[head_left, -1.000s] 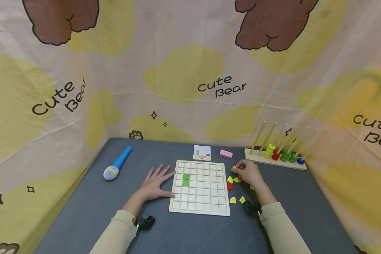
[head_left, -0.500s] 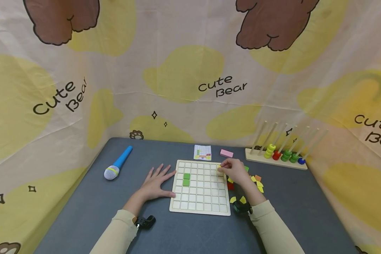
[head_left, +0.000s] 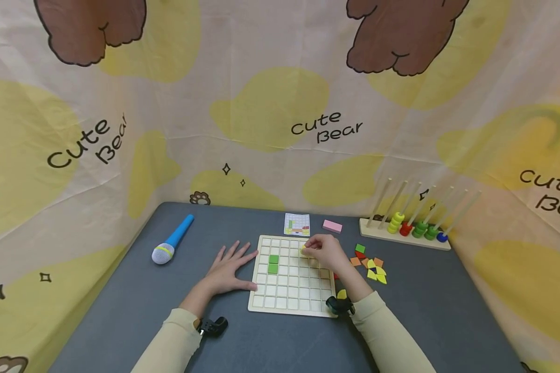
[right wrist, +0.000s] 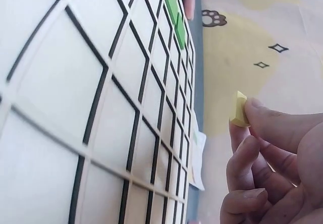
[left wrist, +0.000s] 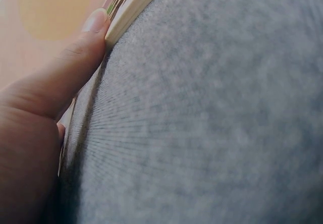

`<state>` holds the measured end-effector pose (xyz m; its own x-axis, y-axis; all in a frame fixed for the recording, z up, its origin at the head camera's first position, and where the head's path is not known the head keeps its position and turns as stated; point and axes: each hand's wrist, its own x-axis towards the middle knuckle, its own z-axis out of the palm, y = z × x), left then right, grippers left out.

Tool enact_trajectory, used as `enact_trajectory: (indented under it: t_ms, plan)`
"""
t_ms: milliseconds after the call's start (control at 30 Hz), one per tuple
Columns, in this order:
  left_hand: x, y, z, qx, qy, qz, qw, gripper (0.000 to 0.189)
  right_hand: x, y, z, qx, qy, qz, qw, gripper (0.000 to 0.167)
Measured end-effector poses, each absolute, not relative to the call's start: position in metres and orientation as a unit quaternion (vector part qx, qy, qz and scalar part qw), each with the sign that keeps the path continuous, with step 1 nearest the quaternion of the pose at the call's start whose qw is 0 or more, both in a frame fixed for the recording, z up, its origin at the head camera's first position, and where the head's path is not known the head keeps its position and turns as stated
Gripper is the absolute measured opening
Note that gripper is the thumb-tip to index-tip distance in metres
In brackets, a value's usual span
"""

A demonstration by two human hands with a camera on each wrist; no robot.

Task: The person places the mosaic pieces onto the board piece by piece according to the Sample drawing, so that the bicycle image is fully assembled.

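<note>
A pale board (head_left: 289, 298) with a grid of white squares lies on the grey table, and two green tiles (head_left: 273, 259) sit in its left part. Over the board's upper right area my right hand (head_left: 327, 253) pinches a small yellow tile (right wrist: 239, 110) between thumb and index finger, apart from the grid in the right wrist view. My left hand (head_left: 227, 273) is spread flat on the table at the board's left side. In the left wrist view its thumb (left wrist: 86, 42) touches the board's edge (left wrist: 133, 12).
Loose yellow, orange, red and green tiles (head_left: 377, 274) lie right of the board, some hidden by my right arm. Behind it are a pattern card (head_left: 297, 224) and a pink block (head_left: 332, 226). A bead rack (head_left: 406, 235) stands back right; a toy microphone (head_left: 172, 241) lies left.
My right hand has brought the yellow tile leftward from the loose tiles to above the board. The left hand has stayed in place.
</note>
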<state>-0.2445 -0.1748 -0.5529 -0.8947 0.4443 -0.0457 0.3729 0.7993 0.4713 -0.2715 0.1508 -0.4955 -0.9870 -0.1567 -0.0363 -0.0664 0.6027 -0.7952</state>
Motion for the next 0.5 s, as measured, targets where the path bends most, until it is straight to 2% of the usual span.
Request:
enact_trajectory:
  t_ms: [500]
  plan:
    - [-0.247,-0.176,-0.556,0.214,0.947,0.225,0.079,0.105,-0.28,0.116,-0.513,-0.093,0.882,-0.456,0.073,0.008]
